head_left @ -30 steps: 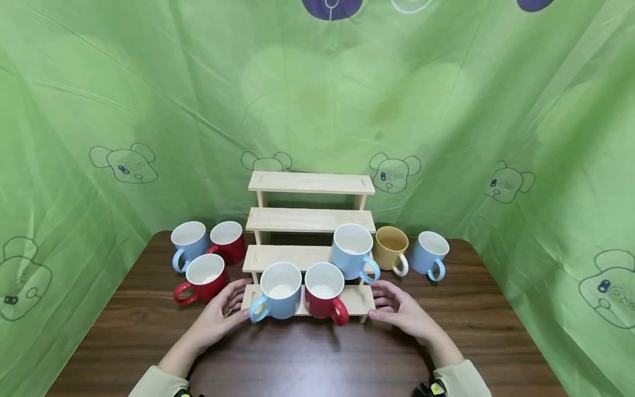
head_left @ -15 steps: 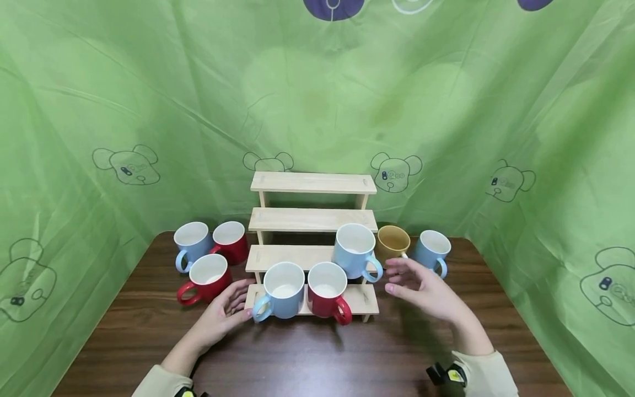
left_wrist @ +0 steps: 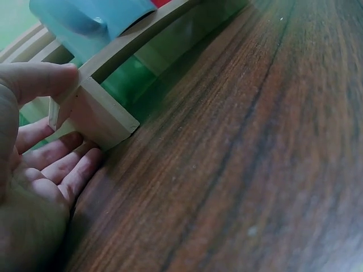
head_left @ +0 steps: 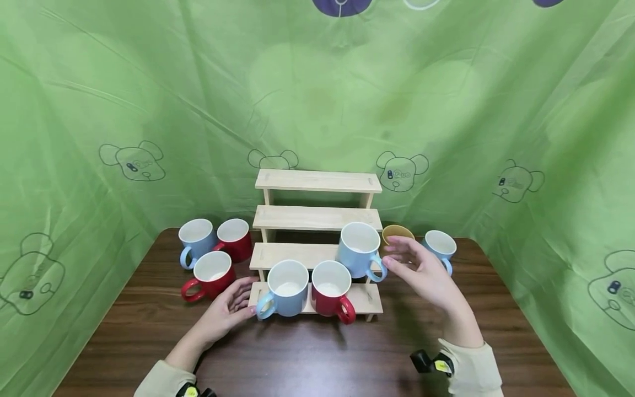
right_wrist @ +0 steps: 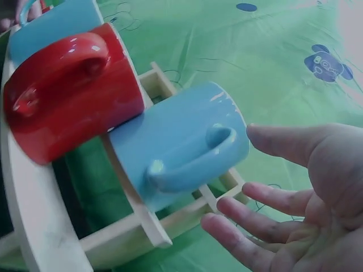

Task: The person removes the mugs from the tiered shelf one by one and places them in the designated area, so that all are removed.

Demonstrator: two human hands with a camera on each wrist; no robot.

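A pale wooden stepped rack (head_left: 317, 218) stands on the table, with mugs on its two lower steps. My left hand (head_left: 225, 311) grips the left end of the lowest step, its thumb at the board's corner and fingers by the side panel (left_wrist: 96, 116). On that step sit a light blue mug (head_left: 288, 289) and a red mug (head_left: 329, 289). Another light blue mug (head_left: 358, 251) is at the right of the second step, its handle toward the front right. Beside it my right hand (head_left: 426, 275) has its fingers extended, the thumb tip (right_wrist: 261, 133) right at the mug's rim.
Left of the rack are a blue mug (head_left: 197, 237) and two red mugs, one behind (head_left: 234, 240) and one in front (head_left: 213, 274). To the right stand a yellow mug (head_left: 397, 231), partly hidden, and a blue mug (head_left: 440, 245). Green cloth (head_left: 317, 110) surrounds the table.
My right hand has left the right end of the lowest step and moved up to the blue mug on the second step. The left hand stays at the rack's left end.
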